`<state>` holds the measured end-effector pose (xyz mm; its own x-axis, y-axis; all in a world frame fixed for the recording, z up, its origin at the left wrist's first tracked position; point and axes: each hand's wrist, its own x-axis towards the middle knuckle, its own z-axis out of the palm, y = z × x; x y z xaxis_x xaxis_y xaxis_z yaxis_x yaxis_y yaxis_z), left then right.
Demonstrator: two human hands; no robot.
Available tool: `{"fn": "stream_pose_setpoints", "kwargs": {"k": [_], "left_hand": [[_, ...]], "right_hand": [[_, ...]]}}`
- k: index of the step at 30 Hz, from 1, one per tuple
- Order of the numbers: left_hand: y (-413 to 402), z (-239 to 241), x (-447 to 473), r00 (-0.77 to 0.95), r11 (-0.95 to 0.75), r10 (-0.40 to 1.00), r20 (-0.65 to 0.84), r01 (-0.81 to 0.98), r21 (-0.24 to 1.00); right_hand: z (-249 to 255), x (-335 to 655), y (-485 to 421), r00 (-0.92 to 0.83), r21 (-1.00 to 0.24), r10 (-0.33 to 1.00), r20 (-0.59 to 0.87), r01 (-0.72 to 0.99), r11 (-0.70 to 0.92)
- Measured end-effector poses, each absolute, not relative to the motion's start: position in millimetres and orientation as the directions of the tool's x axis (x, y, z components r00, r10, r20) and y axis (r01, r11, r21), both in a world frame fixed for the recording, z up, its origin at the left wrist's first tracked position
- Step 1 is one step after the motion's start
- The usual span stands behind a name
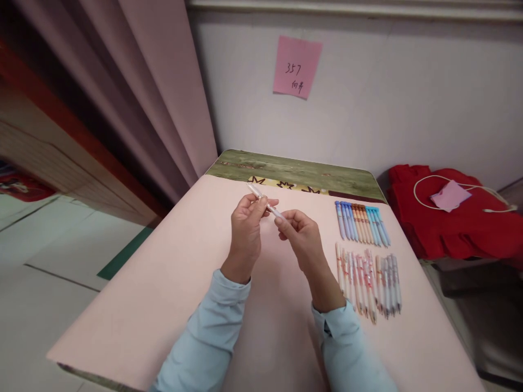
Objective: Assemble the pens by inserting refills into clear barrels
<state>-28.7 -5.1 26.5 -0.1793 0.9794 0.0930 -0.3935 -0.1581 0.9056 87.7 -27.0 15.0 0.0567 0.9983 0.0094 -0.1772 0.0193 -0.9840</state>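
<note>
A slim whitish pen [254,190] is held tilted above the middle of the table, its upper end pointing to the far left. My left hand [247,226] pinches it around the middle between thumb and fingers. With thumb and fingertips, my right hand [301,234] grips the lower right end, which is partly covered. To the right on the table, a row of blue, orange-brown and light-blue pens [362,223] lies side by side. Nearer to me is a second row of whitish, pink-patterned and grey pens [359,280], close by my right wrist.
The table [163,305] has a pale pink cover, with a green patterned strip [294,169] along its far edge. Behind it stands a wall with a pink note [297,66]. A red cloth-covered seat [449,234] with a white cable is at right; a curtain [163,81] hangs at left.
</note>
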Motion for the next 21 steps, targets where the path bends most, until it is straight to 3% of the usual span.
{"fn": "stream_pose_setpoints", "kwargs": {"k": [4, 10, 14, 21], "left_hand": [[-3.9, 25.7, -30.0, -0.16, -0.174, 0.98, 0.119, -0.395, 0.902], [-4.6, 26.4, -29.6, -0.151, -0.197, 0.977, 0.15, -0.379, 0.904], [-4.9, 25.0, -29.2, -0.162, -0.16, 0.981, 0.103, -0.395, 0.904], [-1.9, 21.8, -27.4, -0.244, -0.134, 0.97, 0.023, -0.451, 0.882]], "right_hand": [[14.3, 87.4, -27.5, 0.063, -0.988, 0.998, 0.012, -0.154, 0.022], [14.7, 89.8, -27.3, -0.109, -0.949, 0.989, -0.105, -0.285, -0.132], [14.8, 93.6, -26.7, -0.185, -0.948, 0.971, -0.152, -0.251, -0.196], [13.4, 96.1, -25.0, -0.156, -0.973, 0.982, -0.106, -0.185, -0.135]]}}
